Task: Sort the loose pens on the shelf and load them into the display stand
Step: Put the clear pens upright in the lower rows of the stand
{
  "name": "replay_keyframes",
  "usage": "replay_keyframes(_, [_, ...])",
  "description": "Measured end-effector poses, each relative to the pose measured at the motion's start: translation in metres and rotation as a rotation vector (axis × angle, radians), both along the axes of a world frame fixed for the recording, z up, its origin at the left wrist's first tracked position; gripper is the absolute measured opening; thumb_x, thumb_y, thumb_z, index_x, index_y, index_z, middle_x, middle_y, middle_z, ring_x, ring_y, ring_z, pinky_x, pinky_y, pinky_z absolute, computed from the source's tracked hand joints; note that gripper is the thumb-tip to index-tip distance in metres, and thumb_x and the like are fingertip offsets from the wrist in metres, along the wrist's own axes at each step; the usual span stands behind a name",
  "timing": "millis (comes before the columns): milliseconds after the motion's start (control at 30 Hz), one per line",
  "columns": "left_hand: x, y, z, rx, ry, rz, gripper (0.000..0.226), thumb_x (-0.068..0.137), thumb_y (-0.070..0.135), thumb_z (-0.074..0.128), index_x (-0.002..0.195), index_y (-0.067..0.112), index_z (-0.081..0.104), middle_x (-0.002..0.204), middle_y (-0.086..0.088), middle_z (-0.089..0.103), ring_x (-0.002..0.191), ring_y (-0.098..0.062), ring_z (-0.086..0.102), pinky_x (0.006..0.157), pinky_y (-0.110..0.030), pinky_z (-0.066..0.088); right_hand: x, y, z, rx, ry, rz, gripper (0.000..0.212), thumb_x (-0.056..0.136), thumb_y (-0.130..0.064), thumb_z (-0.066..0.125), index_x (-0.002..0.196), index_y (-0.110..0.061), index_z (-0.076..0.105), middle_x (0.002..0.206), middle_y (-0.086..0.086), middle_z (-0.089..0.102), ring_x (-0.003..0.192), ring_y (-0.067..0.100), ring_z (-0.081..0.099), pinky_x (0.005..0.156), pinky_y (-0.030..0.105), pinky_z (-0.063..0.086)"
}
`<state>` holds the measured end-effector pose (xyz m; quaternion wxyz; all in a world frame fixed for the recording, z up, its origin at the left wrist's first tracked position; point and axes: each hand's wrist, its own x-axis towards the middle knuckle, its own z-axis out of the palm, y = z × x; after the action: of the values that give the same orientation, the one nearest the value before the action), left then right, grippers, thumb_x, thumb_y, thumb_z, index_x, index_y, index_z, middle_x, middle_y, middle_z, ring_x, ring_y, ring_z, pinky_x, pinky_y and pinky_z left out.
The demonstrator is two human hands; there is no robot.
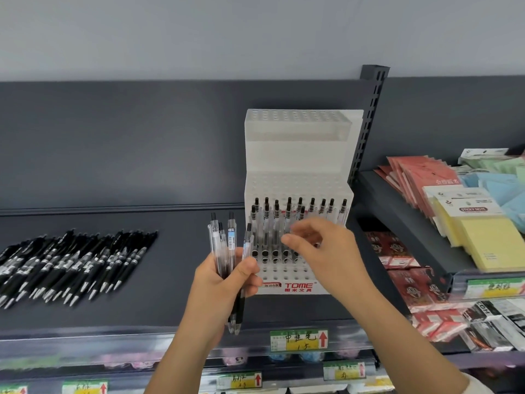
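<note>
A white tiered display stand (301, 155) marked TOME stands on the dark shelf (159, 294). Several clear pens with black caps (312, 207) stand in its lower rows. My left hand (224, 282) grips a bunch of clear pens (224, 243) upright, just left of the stand's front. My right hand (321, 251) hovers in front of the stand's lower tier with thumb and fingers curled close together; whether a pen is pinched there is blurred. A pile of loose black pens (71, 263) lies on the shelf at the left.
A dark slotted upright (369, 120) rises behind the stand. To the right, a sloping shelf holds yellow sticky notes (480, 240), red and blue packets, and red boxes below. Price labels (298, 339) run along the shelf's front edge.
</note>
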<state>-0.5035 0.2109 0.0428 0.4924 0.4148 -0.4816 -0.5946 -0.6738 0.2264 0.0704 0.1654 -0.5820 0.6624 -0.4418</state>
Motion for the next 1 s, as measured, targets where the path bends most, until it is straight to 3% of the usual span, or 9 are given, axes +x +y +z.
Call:
replay_keyframes(133, [-0.006, 0.003, 0.001, -0.023, -0.028, -0.085, 0.028, 0.071, 0.019, 0.067, 0.095, 0.007, 0.059, 0.064, -0.005, 0.068, 0.057, -0.014, 0.064, 0.055, -0.022, 0.053, 0.016, 0.005, -0.002, 0.050, -0.134, 0.158, 0.003, 0.082, -0.036, 0.066, 0.083, -0.034, 0.064, 0.075, -0.018, 0.065, 0.074, -0.006, 0.058, 0.066, 0.010, 0.043])
replay_keyframes(233, [-0.010, 0.004, 0.001, -0.037, -0.068, -0.139, 0.031, 0.070, 0.023, 0.066, 0.095, 0.006, 0.059, 0.065, -0.007, 0.069, 0.059, -0.015, 0.066, 0.057, -0.022, 0.055, 0.023, 0.007, -0.010, 0.067, -0.251, 0.227, 0.008, 0.082, -0.029, 0.068, 0.075, -0.032, 0.066, 0.068, -0.015, 0.067, 0.067, -0.002, 0.061, 0.062, 0.013, 0.046])
replay_keyframes(433, [-0.008, 0.000, -0.006, -0.028, -0.065, -0.063, 0.028, 0.082, 0.028, 0.057, 0.098, 0.005, 0.060, 0.084, -0.007, 0.074, 0.080, -0.019, 0.072, 0.071, -0.028, 0.059, 0.010, 0.012, -0.009, 0.031, -0.454, 0.148, 0.011, 0.085, -0.015, 0.063, 0.079, -0.023, 0.067, 0.071, -0.003, 0.071, 0.066, 0.007, 0.066, 0.061, 0.017, 0.053])
replay_keyframes(533, [-0.003, -0.003, -0.006, -0.010, -0.058, 0.015, 0.021, 0.088, 0.024, 0.055, 0.097, 0.006, 0.062, 0.069, -0.002, 0.069, 0.065, -0.014, 0.068, 0.061, -0.022, 0.056, -0.009, 0.013, -0.001, -0.082, -0.523, 0.008, 0.012, 0.086, -0.012, 0.060, 0.082, -0.020, 0.066, 0.072, -0.003, 0.071, 0.066, 0.007, 0.067, 0.062, 0.016, 0.054])
replay_keyframes(600, [0.000, -0.004, -0.007, -0.042, -0.139, 0.048, 0.024, 0.088, 0.030, 0.054, 0.097, 0.010, 0.062, 0.053, 0.005, 0.055, 0.048, -0.008, 0.053, 0.050, -0.019, 0.048, -0.025, 0.011, 0.004, -0.185, -0.466, -0.114, 0.012, 0.087, -0.013, 0.059, 0.083, -0.023, 0.066, 0.071, -0.005, 0.070, 0.067, 0.009, 0.067, 0.064, 0.019, 0.056])
replay_keyframes(733, [-0.001, -0.003, -0.007, -0.061, -0.165, 0.071, 0.034, 0.083, 0.042, 0.050, 0.096, 0.014, 0.063, 0.046, 0.009, 0.045, 0.043, -0.007, 0.037, 0.046, -0.024, 0.037, -0.039, 0.003, 0.014, -0.334, -0.306, -0.270, 0.008, 0.090, -0.016, 0.060, 0.087, -0.020, 0.067, 0.072, -0.008, 0.068, 0.066, 0.004, 0.066, 0.067, 0.017, 0.056])
replay_keyframes(867, [-0.002, -0.004, -0.007, -0.059, -0.149, 0.081, 0.035, 0.080, 0.044, 0.051, 0.095, 0.016, 0.065, 0.047, 0.007, 0.042, 0.043, -0.008, 0.036, 0.044, -0.023, 0.036, -0.035, -0.005, 0.012, -0.305, -0.132, -0.272, 0.008, 0.090, -0.020, 0.060, 0.093, -0.017, 0.067, 0.076, -0.009, 0.067, 0.070, 0.005, 0.066, 0.068, 0.017, 0.054])
replay_keyframes(1000, [-0.003, -0.009, -0.008, -0.054, -0.141, 0.180, 0.014, 0.086, 0.030, 0.062, 0.089, 0.017, 0.065, 0.049, 0.001, 0.039, 0.046, -0.013, 0.034, 0.037, -0.021, 0.032, -0.030, -0.011, 0.004, -0.205, 0.087, -0.228, 0.016, 0.092, -0.022, 0.058, 0.098, -0.012, 0.069, 0.075, -0.003, 0.066, 0.070, 0.010, 0.061, 0.066, 0.023, 0.048])
